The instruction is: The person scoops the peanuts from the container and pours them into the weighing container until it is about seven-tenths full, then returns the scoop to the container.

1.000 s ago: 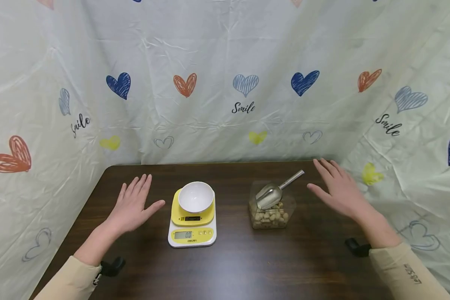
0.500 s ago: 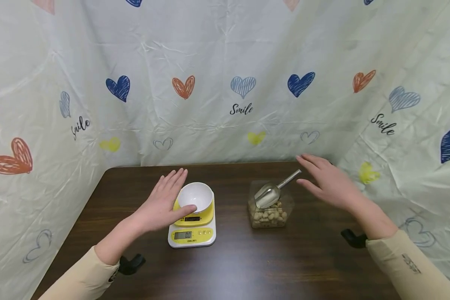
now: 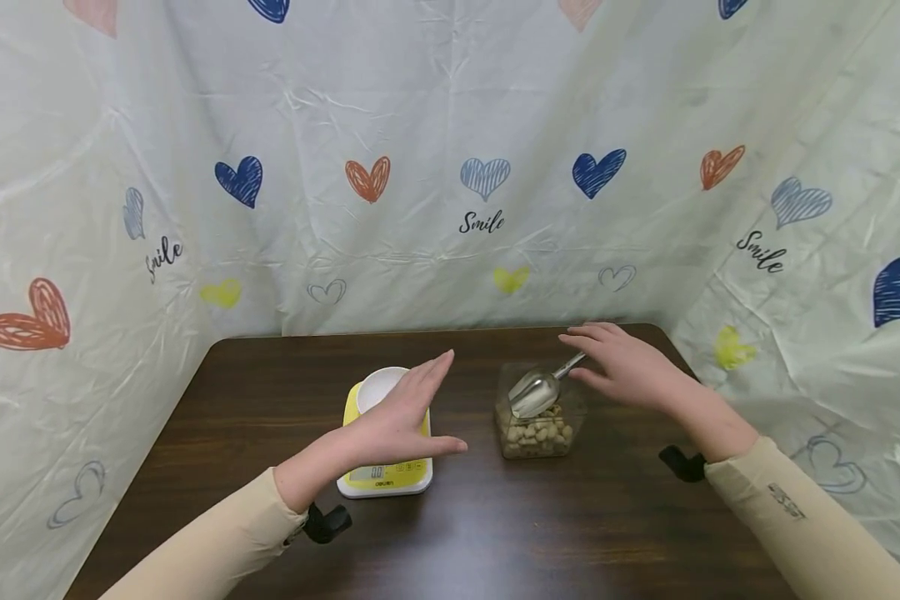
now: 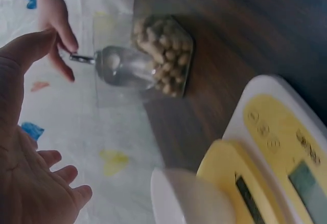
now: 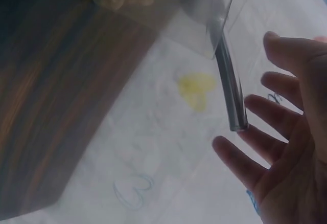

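Observation:
A metal scoop [image 3: 537,393] leans in a clear plastic container [image 3: 537,451], its bowl on top of pale nuts [image 3: 540,432] that look like pistachios. My right hand [image 3: 624,367] hovers at the end of the scoop's handle [image 5: 232,93], thumb and fingers spread apart around it without gripping. Over the kitchen scale [image 3: 386,485] my left hand [image 3: 393,421] is stretched out toward the container, its fingers extended and holding nothing. A white bowl [image 3: 378,385] sits on the scale's yellow platform, partly hidden behind that hand. The display reads 0.0.
The dark wooden table [image 3: 495,533] carries the scale left of centre and the container to its right. A white curtain [image 3: 420,100] printed with hearts hangs behind the table and along both sides.
My left hand has moved right, from beside the scale to over it and toward the container. The right hand has moved left and closer to the scoop's handle. Scale and container stay put.

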